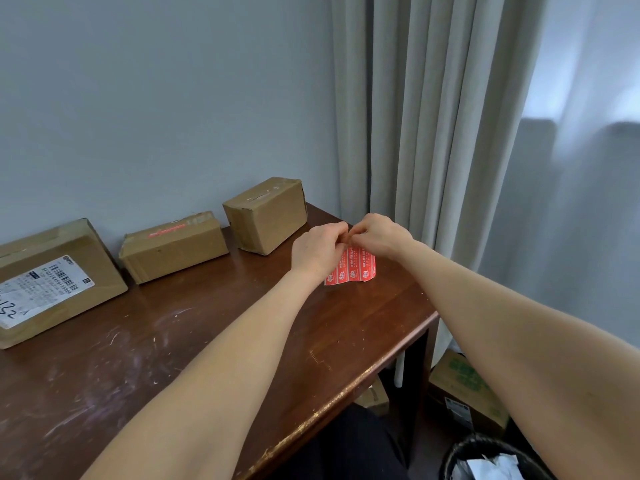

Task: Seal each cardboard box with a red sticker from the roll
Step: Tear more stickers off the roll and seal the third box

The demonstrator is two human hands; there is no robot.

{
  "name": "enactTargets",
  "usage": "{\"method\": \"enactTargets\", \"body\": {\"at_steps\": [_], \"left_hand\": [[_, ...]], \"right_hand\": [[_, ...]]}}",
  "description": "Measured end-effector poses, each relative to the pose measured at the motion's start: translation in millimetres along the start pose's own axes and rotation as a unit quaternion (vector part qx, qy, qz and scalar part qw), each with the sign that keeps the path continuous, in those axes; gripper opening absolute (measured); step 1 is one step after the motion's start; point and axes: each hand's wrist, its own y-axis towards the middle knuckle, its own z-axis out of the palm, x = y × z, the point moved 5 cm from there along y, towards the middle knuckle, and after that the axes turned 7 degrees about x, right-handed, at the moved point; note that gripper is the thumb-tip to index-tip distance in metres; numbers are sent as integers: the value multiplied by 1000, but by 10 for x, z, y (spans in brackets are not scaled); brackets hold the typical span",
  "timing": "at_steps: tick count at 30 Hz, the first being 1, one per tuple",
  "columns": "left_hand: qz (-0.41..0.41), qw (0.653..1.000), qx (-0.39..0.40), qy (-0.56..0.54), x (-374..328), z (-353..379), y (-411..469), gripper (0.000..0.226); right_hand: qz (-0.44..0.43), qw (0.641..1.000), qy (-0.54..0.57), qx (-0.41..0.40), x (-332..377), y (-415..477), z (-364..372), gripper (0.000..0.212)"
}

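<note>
Three cardboard boxes stand along the wall on a brown wooden table (166, 341): a flat one with a white shipping label (52, 282) at the left, a middle box (173, 245) with a red strip on its top, and a taller box (266, 214) at the right. A strip of red stickers (353, 268) hangs just above the table's right end. My left hand (317, 249) and my right hand (379, 235) meet at its top edge, fingers curled and pinching it. The fingertips are hidden behind the hands.
Grey curtains (433, 133) hang at the right, close behind my hands. The table's right edge (433, 317) runs near the stickers. On the floor to the right are a printed carton (464, 386) and a black waste bin (491, 459) with paper.
</note>
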Motion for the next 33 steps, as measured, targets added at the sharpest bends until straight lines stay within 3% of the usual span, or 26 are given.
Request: {"method": "enactTargets", "body": {"at_steps": [10, 18, 28, 33], "left_hand": [[-99, 990, 64, -77, 150, 49, 37, 11], [-95, 991, 60, -73, 136, 65, 38, 14], [-60, 996, 51, -46, 92, 57, -11, 14], [-69, 993, 50, -82, 124, 56, -34, 14]], "right_hand": [[-12, 999, -19, 23, 40, -14, 3, 13], [-25, 998, -33, 48, 63, -48, -7, 8], [-1, 999, -24, 27, 51, -39, 12, 20], [4, 999, -27, 18, 61, -43, 19, 15]]}}
